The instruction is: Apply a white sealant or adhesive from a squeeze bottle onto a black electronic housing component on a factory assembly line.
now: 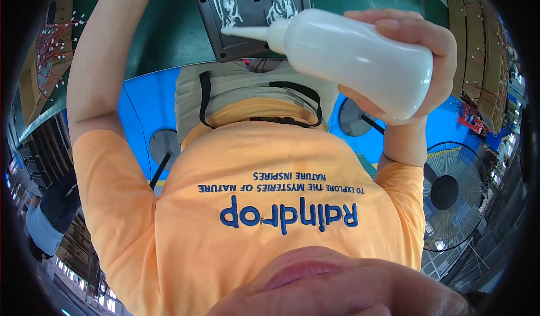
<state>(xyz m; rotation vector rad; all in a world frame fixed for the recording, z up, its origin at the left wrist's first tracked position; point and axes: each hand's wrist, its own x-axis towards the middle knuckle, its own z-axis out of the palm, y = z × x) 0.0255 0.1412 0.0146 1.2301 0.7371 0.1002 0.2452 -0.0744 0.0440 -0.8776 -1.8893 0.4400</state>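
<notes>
My right hand (430, 46) is wrapped round a white plastic squeeze bottle (349, 57), tilted so that its long thin nozzle (247, 32) points left. The nozzle's tip is over a dark grey rectangular plate (256, 21); whether it touches cannot be told. White paste (228, 4) lies in wavy smears on the plate, in two patches with a small square hole between them. The plate has round holes near its corners, and its far end is cut off by the top edge. My left forearm (115, 40) reaches up past the plate's left side, its hand out of view.
The plate is on a green table (169, 35) close to my lap. Cardboard trays with red wires and white connectors stand at left (48, 63) and right (478, 52). A black fan (444, 192) is at the right. Another person (45, 226) is at the lower left.
</notes>
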